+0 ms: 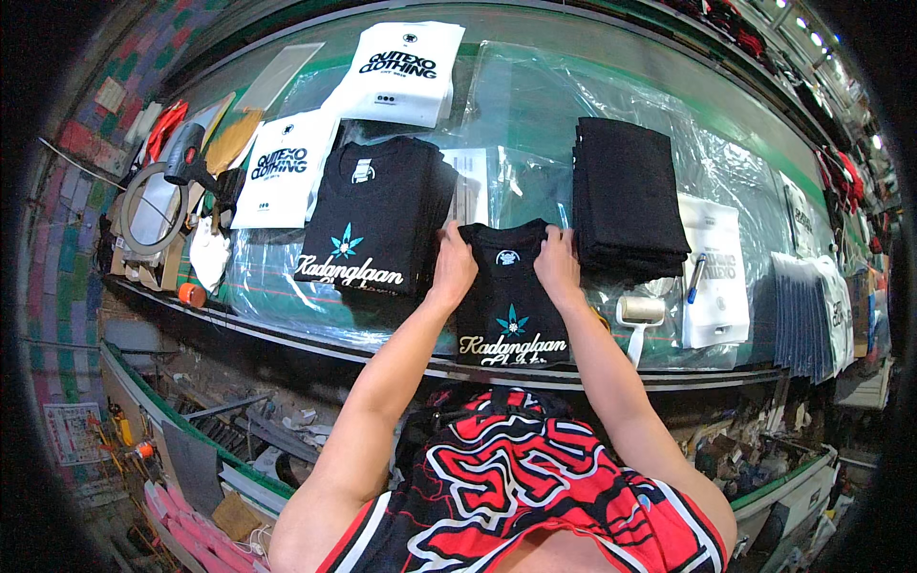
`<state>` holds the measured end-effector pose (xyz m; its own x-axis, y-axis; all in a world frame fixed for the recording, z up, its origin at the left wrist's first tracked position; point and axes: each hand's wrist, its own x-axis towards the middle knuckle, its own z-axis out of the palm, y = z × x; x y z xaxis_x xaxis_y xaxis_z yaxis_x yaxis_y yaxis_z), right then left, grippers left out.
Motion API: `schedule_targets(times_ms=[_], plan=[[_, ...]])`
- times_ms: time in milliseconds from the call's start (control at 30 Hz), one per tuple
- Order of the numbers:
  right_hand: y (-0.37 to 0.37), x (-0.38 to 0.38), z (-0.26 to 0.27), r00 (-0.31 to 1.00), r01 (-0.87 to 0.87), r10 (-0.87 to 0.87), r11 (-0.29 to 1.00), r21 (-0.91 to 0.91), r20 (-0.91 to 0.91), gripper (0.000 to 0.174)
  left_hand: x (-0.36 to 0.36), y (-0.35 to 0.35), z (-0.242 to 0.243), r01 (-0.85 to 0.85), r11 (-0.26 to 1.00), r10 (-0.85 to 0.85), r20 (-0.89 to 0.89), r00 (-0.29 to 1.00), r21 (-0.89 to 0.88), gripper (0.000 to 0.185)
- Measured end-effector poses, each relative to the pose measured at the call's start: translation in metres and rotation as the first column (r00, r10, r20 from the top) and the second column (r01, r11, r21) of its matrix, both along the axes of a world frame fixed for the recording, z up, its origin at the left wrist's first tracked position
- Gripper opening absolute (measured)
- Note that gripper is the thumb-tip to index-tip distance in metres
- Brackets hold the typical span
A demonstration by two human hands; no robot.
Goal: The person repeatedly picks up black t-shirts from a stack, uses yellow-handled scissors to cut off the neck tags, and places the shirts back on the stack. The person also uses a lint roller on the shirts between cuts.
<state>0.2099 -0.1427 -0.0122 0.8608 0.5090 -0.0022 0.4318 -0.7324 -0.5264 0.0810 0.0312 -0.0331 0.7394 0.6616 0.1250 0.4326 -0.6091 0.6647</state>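
Observation:
A folded black T-shirt with a teal leaf print and pale script lies before me at the table's front edge. My left hand grips its left shoulder, and my right hand grips the right shoulder. Close to the left hand is a stack of folded black T-shirts with the same print. Beside the right hand stands a pile of folded black garments, with no print showing. Clear plastic sheeting covers much of the green tabletop under these things.
White printed bags lie at the back, more at the left, others at the right under a blue pen. A lint roller is near the front edge. A dark handheld tool and an orange tape roll are left.

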Motion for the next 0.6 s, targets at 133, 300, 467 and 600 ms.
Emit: schedule_targets(times_ms=[133,300,467,600], plan=[[-0.026,-0.021,0.020,0.996,-0.084,0.076,0.965,-0.249,-0.044,0.052,-0.031,-0.015,0.024,-0.046,0.974,-0.020,-0.285,0.958,-0.221,0.062],[-0.028,-0.028,0.018,0.993,-0.079,0.053,0.959,-0.274,-0.101,0.069,-0.047,-0.016,0.016,-0.093,0.957,0.012,-0.281,0.960,-0.276,0.068],[-0.037,-0.023,0.011,0.972,0.066,-0.076,0.996,-0.055,-0.223,0.078,-0.051,-0.010,0.000,-0.167,0.749,0.101,-0.139,0.985,-0.641,0.078],[-0.054,-0.018,0.012,0.892,0.142,-0.024,0.963,0.230,-0.451,0.064,-0.054,-0.014,0.023,-0.173,0.532,0.204,-0.072,0.976,-0.829,0.072]])
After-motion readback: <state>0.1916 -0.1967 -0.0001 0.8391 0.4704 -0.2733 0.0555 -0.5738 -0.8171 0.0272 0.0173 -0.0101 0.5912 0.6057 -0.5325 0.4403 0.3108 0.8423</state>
